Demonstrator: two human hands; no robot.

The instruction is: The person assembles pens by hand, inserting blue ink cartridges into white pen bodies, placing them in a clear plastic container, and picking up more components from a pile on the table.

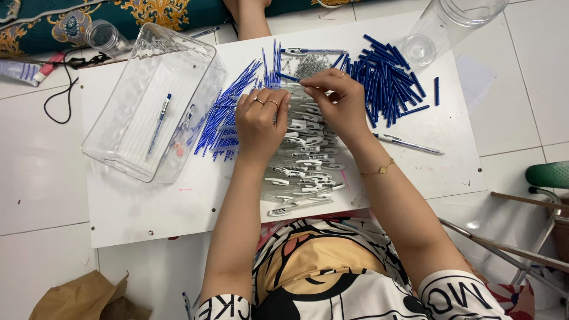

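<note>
My left hand (261, 121) curls closed around a clear pen barrel (283, 101); my right hand (335, 98) pinches its tip, blue refills (228, 115) at nine o'clock.

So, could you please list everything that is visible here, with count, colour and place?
board: one, white, on the tiled floor
refills: many, blue, pile left of the hands
barrels: many, clear and white, pile in the middle
caps: many, blue, pile at upper right
springs: small grey heap, top centre
tray: one, clear, left side, with one pen inside
loose pen: one, right of the barrels
jar: one, clear, top right
left hand: over the barrels
right hand: pinching a small part
</note>
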